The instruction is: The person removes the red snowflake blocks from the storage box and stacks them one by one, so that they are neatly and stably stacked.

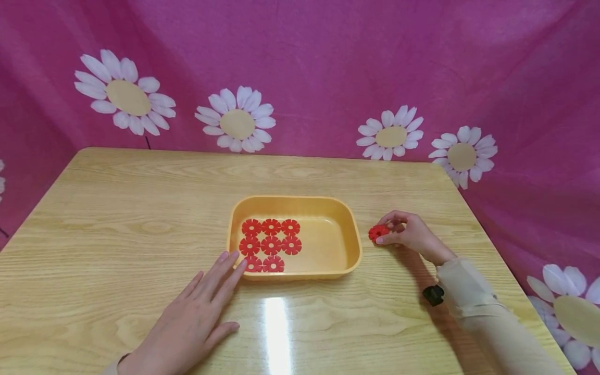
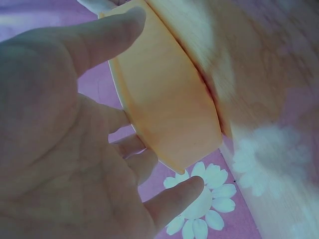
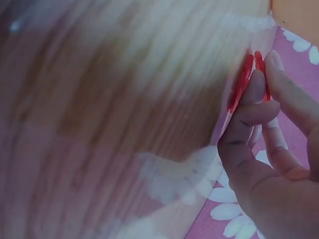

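A shallow yellow plastic tray (image 1: 323,271) stands mid-table with several red flower-shaped discs (image 1: 271,245) lying in rows on its left side. My left hand (image 1: 192,307) has its fingers stretched out, fingertips right at the tray's near left corner; in the left wrist view the thumb overlaps the tray's outer wall (image 2: 164,84). To the right of the tray, my right hand (image 1: 412,234) pinches a red flower-shaped disc (image 1: 375,233) between thumb and fingers, low over the table. The right wrist view shows a red disc (image 3: 260,64) edge-on at the fingertips, with a second red shape beside it.
The light wooden table (image 1: 131,219) has a glossy top with a bright reflection in front of the tray. A pink cloth (image 1: 309,67) with large white daisies hangs behind it and along the sides. Something small and black (image 1: 433,295) is at the right wrist.
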Demonstrator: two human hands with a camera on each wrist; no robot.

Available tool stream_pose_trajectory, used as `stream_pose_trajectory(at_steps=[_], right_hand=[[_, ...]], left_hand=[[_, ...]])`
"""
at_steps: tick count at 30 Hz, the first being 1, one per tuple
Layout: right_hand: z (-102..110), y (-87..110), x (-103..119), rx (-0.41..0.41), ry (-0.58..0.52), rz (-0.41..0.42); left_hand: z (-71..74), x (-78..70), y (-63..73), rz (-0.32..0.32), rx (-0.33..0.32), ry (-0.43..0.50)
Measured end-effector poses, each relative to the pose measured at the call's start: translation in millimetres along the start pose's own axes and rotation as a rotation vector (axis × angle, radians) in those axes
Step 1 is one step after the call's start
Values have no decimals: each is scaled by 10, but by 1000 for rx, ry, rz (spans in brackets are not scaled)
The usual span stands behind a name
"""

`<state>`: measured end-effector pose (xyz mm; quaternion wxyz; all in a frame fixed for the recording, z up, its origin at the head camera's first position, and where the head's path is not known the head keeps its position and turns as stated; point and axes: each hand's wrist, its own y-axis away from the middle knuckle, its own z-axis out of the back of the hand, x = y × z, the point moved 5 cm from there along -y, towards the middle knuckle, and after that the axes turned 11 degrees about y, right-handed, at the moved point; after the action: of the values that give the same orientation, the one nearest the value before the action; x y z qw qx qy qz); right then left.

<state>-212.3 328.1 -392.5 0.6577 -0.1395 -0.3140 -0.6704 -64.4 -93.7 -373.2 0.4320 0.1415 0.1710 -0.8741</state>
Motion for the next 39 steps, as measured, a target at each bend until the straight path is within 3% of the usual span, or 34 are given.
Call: stream_pose_trajectory(at_steps=[9,16,23,31,39], right_hand=[[-14,-36,-22,-21,-1,28],[10,-18,-33,-26,17,21],[78,39,26,-34,11,8],[169,98,380,-46,-19,124],[-29,93,951,9,-143,232]], left_hand=[[-4,5,-3,-2,-5,-9],[-20,12,-8,47,60,1],[-9,1,-4,20,18,-2],[-5,-3,-2,15,10,4],[-11,-5,0,7,9,1]])
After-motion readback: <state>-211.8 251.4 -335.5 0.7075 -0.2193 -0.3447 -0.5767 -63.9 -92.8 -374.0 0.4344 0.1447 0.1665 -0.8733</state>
